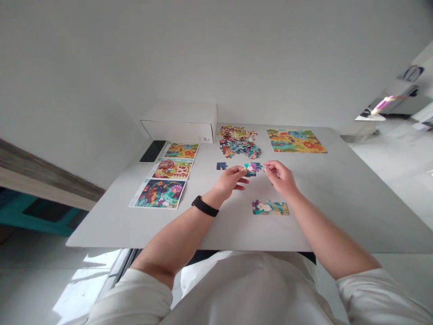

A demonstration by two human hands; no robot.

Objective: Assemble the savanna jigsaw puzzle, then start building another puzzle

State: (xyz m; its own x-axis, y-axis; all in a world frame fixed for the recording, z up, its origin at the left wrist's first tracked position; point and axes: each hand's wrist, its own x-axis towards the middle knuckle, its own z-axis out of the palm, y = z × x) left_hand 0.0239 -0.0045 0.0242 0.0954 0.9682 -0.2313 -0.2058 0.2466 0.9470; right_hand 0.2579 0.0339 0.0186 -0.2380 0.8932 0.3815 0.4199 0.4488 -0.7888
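Between my left hand (230,179) and my right hand (279,177), small jigsaw pieces (253,169) in teal, purple and white are held up just above the white table (338,216). Both hands pinch them at the fingertips, and I cannot tell whether they are joined. Below my right hand lies a short assembled section of jigsaw pieces (270,207). A single dark blue piece (221,166) sits just beyond my left hand. Farther back is a heap of loose pieces (238,142), and to its right lies a finished jungle-animal jigsaw (296,141).
Several printed picture sheets (172,169) lie in a column on the table's left side, near a black smartphone (153,151). A white cardboard box (179,122) stands at the back edge. A black watch (204,206) circles my left wrist. The floor shows past the table's right edge.
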